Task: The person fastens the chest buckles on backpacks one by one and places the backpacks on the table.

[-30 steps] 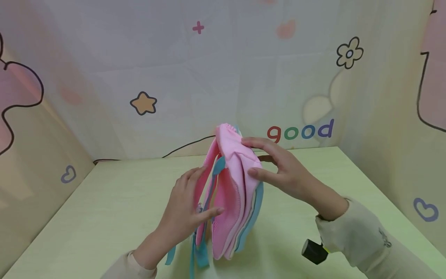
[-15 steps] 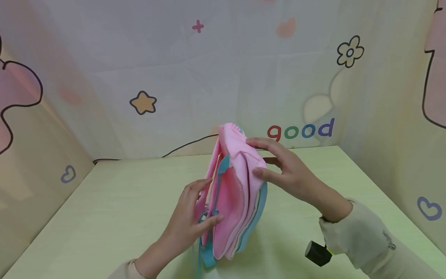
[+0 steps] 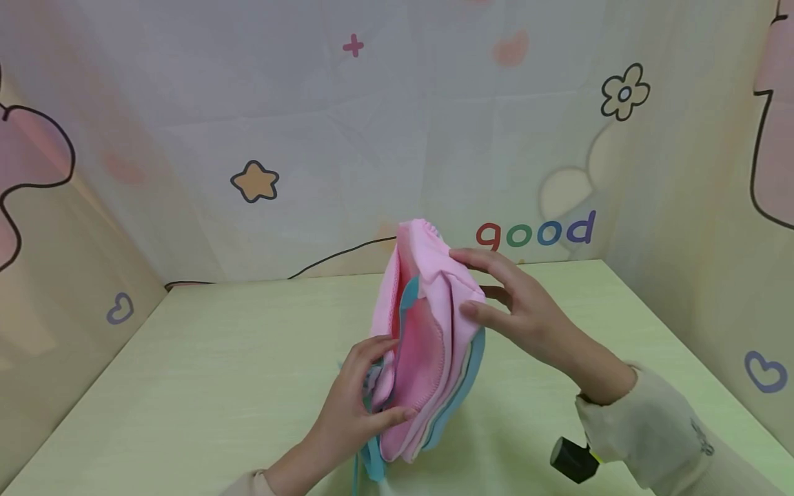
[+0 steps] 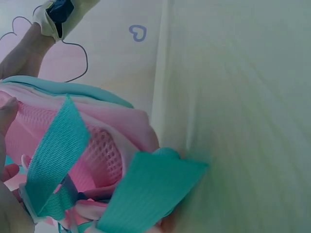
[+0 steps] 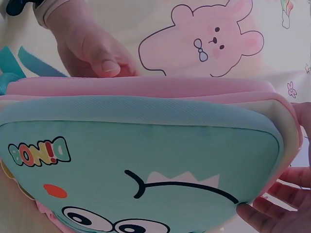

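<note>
A child's pink and teal backpack (image 3: pixel 428 351) stands near the middle of the table, its strap side facing left. My left hand (image 3: pixel 347 406) grips the strap side, fingers round the pink shoulder strap (image 3: pixel 386 303) and thumb toward the back panel. Teal webbing (image 4: pixel 155 189) hangs loose below it in the left wrist view. At the upper right side, my right hand (image 3: pixel 527 317) holds the bag between thumb and fingers. The right wrist view shows the teal front (image 5: pixel 146 155) with a cartoon dinosaur face. The middle of the left hand's grip is partly hidden by straps.
The pale green table (image 3: pixel 217 365) spreads around the bag. A printed cloth backdrop (image 3: pixel 372 138) closes off the back and both sides. A black block (image 3: pixel 575 460) sits at the right sleeve's cuff.
The backpack and both hands have shifted slightly right. The left hand has slid lower along the strap side, and the teal webbing now hangs mostly behind it.
</note>
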`<move>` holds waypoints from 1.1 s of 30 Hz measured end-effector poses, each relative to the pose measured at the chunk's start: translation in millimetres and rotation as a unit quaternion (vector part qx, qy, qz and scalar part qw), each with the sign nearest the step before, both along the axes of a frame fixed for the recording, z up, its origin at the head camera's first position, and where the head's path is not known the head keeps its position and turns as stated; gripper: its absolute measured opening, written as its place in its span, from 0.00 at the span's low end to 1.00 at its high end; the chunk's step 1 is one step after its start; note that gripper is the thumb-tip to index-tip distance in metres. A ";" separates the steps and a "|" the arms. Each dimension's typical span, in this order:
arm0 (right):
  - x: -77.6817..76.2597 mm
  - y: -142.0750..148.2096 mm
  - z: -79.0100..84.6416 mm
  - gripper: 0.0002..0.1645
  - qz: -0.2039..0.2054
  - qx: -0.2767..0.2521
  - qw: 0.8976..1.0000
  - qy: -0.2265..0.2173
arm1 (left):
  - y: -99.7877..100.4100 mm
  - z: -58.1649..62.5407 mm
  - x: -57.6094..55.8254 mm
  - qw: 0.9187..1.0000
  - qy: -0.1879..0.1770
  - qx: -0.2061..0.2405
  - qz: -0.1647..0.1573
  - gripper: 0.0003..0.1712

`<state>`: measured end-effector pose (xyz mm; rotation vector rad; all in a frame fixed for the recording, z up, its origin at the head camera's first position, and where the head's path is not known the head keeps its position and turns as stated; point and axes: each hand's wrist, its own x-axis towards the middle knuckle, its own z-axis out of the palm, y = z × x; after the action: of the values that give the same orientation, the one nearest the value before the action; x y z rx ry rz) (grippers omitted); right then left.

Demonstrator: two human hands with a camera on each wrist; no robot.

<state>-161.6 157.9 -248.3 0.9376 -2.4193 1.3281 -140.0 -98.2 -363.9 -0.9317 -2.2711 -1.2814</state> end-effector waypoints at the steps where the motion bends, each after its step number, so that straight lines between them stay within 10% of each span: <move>1: 0.8 0.4 -0.3 0.33 0.000 -0.003 1.000 -0.001 | 1.3 -1.3 0.1 1.000 0.001 0.001 -0.003 0.45; 33: 21.1 44.8 -47.6 0.39 0.001 -0.068 0.997 -0.032 | 12.8 -12.7 2.1 0.997 0.047 -0.034 -0.048 0.41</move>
<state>-140.5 202.7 -295.9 0.8753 -2.3389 1.5258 -137.9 -85.4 -376.6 -1.1126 -2.2329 -1.1796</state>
